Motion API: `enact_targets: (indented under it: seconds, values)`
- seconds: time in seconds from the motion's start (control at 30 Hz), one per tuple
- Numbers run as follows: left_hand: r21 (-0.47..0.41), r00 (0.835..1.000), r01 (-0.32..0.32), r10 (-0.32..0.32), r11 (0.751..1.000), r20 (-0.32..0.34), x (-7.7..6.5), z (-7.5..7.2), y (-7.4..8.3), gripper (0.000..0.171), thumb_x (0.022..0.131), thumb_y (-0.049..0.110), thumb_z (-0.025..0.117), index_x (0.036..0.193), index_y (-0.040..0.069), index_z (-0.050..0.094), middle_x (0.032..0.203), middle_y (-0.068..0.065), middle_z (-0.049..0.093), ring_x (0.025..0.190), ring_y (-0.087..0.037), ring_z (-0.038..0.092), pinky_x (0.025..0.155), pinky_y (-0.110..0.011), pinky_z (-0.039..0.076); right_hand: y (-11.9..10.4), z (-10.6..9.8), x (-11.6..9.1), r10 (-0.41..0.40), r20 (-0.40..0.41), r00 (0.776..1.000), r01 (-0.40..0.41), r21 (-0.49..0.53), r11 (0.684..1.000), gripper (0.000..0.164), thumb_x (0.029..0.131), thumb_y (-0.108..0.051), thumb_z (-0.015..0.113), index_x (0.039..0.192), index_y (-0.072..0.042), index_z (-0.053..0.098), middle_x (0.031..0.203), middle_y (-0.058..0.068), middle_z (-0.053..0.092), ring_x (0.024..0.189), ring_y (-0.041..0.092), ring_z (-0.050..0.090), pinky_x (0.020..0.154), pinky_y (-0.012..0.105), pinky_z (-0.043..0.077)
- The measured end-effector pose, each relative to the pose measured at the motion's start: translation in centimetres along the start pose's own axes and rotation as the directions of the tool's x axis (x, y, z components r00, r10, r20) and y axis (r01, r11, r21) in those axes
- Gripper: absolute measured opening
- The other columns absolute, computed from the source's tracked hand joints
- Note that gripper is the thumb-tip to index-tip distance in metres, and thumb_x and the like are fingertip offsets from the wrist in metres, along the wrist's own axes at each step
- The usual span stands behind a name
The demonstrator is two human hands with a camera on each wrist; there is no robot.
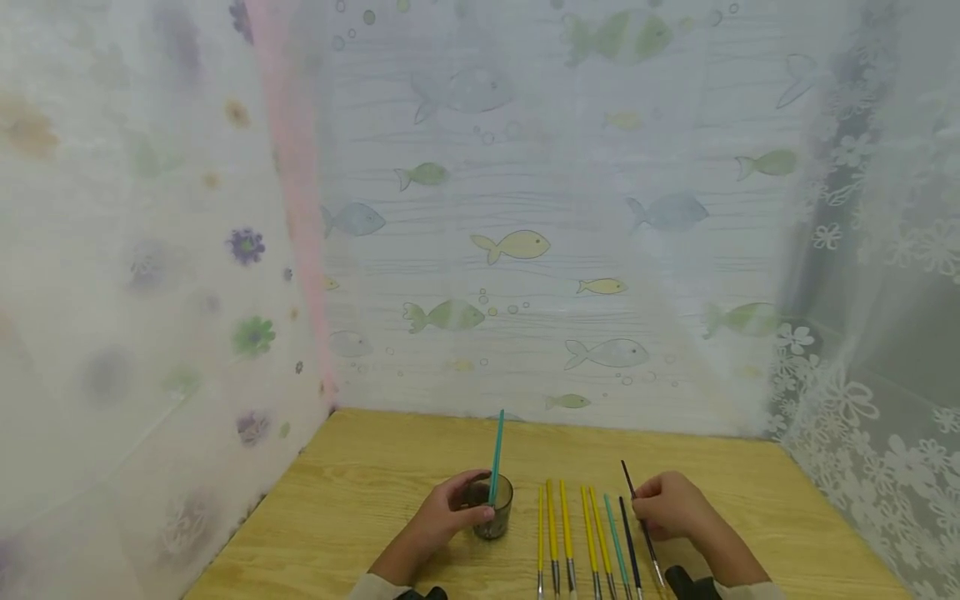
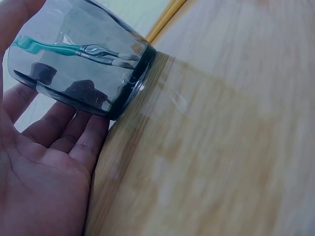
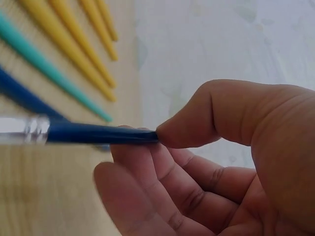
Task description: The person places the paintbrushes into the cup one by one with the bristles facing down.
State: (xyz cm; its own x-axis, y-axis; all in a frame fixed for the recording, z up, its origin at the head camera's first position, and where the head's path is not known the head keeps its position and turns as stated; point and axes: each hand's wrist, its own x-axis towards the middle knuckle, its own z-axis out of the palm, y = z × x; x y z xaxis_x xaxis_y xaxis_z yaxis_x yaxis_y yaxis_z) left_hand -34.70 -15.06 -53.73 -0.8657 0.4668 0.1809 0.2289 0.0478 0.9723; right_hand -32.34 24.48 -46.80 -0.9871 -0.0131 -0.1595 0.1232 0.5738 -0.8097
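Two hands, left holding glass, right pinching brush, handle slanting away leftward

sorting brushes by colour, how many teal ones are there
3: two teal brushes stand in the glass the left hand grips; one teal brush lies on the table between a yellow brush and a dark blue brush.
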Motion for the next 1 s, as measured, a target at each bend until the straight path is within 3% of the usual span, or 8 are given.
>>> enact_targets:
  seconds: [0.2, 0.43, 0.8, 1.0]
  values:
    - [0.009, 1.000, 0.008, -0.008, 1.000, 0.021, -0.1, -0.2, 0.0, 0.061, 0.103, 0.022, 0.067, 0.158, 0.017, 0.042, 0.148, -0.014, 0.057, 0.133, -0.026, 0.058, 0.102, -0.034, 0.054, -1.4, 0.1, -0.2, -0.031, 0.007, 0.999, 0.030, 0.052, 0.998, 0.032, 0.092, -0.004, 0.062, 0.119, 0.013, 0.066, 0.090, 0.018, 0.072, 0.064, 0.020, 0.062, 0.062, 0.037, 0.060]
    - [0.027, 0.999, 0.025, -0.026, 0.999, 0.029, 0.0, -0.3, 0.0, 0.062, 0.106, 0.028, 0.059, 0.162, 0.014, 0.036, 0.160, -0.012, 0.044, 0.144, -0.033, 0.048, 0.110, -0.048, 0.048, -2.8, 0.5, -0.2, -0.041, -0.026, 0.999, 0.043, 0.063, 0.997, 0.033, 0.093, -0.008, 0.065, 0.120, 0.011, 0.065, 0.099, 0.019, 0.070, 0.075, 0.024, 0.069, 0.065, 0.040, 0.062]
    - [0.003, 0.999, 0.023, -0.024, 1.000, 0.028, -0.1, -0.1, 0.0, 0.057, 0.104, 0.023, 0.063, 0.158, 0.017, 0.043, 0.152, -0.012, 0.053, 0.137, -0.026, 0.054, 0.105, -0.038, 0.051, -4.7, 1.2, -0.4, -0.102, -0.032, 0.994, 0.105, 0.148, 0.983, 0.034, 0.098, -0.009, 0.060, 0.125, 0.012, 0.060, 0.100, 0.018, 0.070, 0.079, 0.028, 0.074, 0.067, 0.041, 0.062]
    - [0.010, 0.999, 0.025, -0.025, 1.000, 0.030, -0.3, -0.2, 0.5, 0.056, 0.106, 0.023, 0.060, 0.158, 0.016, 0.042, 0.158, -0.013, 0.046, 0.145, -0.034, 0.046, 0.112, -0.048, 0.046, -6.5, 1.7, -0.9, -0.137, -0.076, 0.988, 0.150, 0.206, 0.967, 0.026, 0.097, -0.008, 0.060, 0.117, 0.009, 0.062, 0.097, 0.017, 0.070, 0.076, 0.024, 0.073, 0.066, 0.039, 0.062]
